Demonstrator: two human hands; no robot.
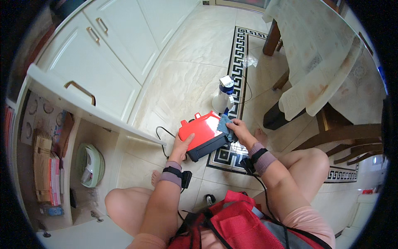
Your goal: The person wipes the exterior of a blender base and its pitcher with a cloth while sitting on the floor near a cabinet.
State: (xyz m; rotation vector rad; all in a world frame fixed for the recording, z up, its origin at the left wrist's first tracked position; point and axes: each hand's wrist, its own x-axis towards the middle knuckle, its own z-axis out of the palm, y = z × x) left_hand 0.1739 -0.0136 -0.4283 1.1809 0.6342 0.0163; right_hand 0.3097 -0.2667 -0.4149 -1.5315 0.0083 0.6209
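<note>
My left hand (pixel 180 146) grips the near left end of a box-shaped appliance, its thumb lying on the top. The appliance (pixel 199 132) has a glossy red cover with tabs along its far edge and a black lower part. It is tilted in front of me, above the floor. In my right hand (pixel 241 130) is a crumpled blue-grey cloth (pixel 224 124), pinched between thumb and fingers and pressed against the appliance's right end. That end is partly hidden by the cloth. A black cord (pixel 160 132) loops at the left, behind my left hand.
A white and blue upright object (pixel 222 99) stands on the tiles beyond the appliance, a thin cable beside it. An open cabinet door (pixel 93 105) juts in from the left; inside are a green basket (pixel 101 165) and books (pixel 55 179). Right are a cloth-covered table (pixel 314 56) and wooden chair (pixel 348 135).
</note>
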